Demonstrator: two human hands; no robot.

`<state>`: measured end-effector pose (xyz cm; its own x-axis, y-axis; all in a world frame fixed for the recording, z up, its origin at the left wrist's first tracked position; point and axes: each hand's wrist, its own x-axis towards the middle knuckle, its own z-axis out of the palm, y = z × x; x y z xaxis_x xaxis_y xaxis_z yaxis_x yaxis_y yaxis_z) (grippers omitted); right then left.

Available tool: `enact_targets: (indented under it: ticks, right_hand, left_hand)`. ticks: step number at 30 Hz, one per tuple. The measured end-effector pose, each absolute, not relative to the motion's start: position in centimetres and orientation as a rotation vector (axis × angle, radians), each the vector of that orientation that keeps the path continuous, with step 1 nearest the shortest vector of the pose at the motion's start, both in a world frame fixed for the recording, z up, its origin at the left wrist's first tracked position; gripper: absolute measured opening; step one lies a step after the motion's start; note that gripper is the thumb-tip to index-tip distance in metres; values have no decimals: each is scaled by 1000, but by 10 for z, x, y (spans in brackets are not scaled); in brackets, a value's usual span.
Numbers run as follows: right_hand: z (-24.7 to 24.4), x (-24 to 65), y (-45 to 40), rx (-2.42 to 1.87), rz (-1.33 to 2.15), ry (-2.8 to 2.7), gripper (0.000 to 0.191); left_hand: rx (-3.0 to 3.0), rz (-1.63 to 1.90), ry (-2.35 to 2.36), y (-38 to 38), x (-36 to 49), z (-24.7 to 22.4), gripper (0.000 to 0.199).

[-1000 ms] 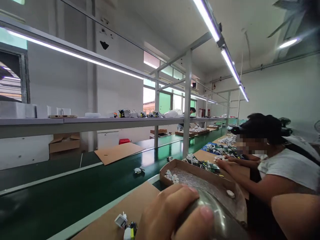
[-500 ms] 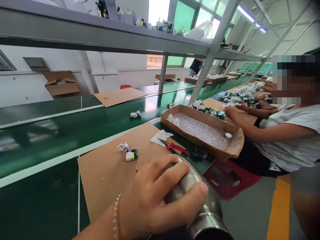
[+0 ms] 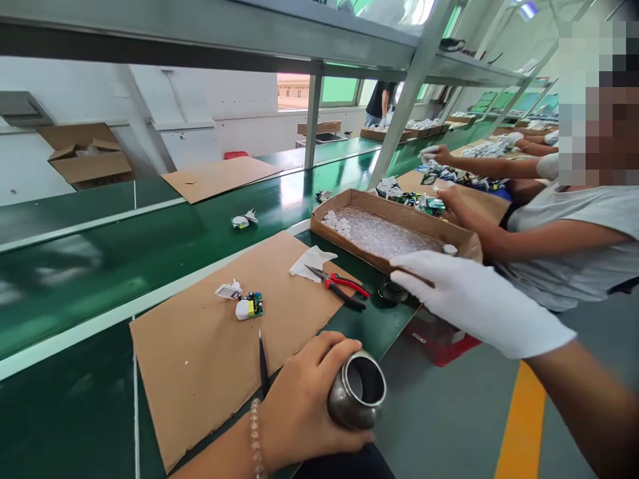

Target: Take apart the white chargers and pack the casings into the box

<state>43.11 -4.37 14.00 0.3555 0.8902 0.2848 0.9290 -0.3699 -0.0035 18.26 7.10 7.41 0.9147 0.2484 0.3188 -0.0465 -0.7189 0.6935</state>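
My left hand (image 3: 312,399), bare with a beaded bracelet, is wrapped round a stainless-steel bottle (image 3: 357,416). The bottle has no lid on it and its round mouth faces up toward me. My right hand (image 3: 469,299) wears a white glove and reaches in from the right, fingers stretched out. Its fingertips are just by a black round lid (image 3: 393,291) on the green table edge; whether they touch cannot be made out. Left of the lid lie red-and-black pliers (image 3: 342,286) on a white scrap (image 3: 312,261). Black tweezers (image 3: 263,362) rest near my left hand.
A cardboard sheet (image 3: 200,372) bears a small circuit board (image 3: 250,306) with a white plug part. Another assembly (image 3: 243,219) sits on the green belt (image 3: 164,243). A shallow cardboard box (image 3: 329,236) stands beside a co-worker (image 3: 564,219). A shelf beam (image 3: 224,40) spans overhead.
My left hand has turned the bottle so its mouth points upward, and moved it left. My gloved right hand has come into view near the black lid. The camera view has tilted down.
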Motion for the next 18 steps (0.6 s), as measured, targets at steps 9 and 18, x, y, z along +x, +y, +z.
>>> enact_targets:
  ticks: [9,18]
  right_hand:
    - [105,449,9,-2923,167,-1976,79]
    - [160,449,145,-2544,-72,-1858,30]
  left_hand:
    - [2216,516,161,78,189,52,92]
    - [2355,495,113,88,201,21,75]
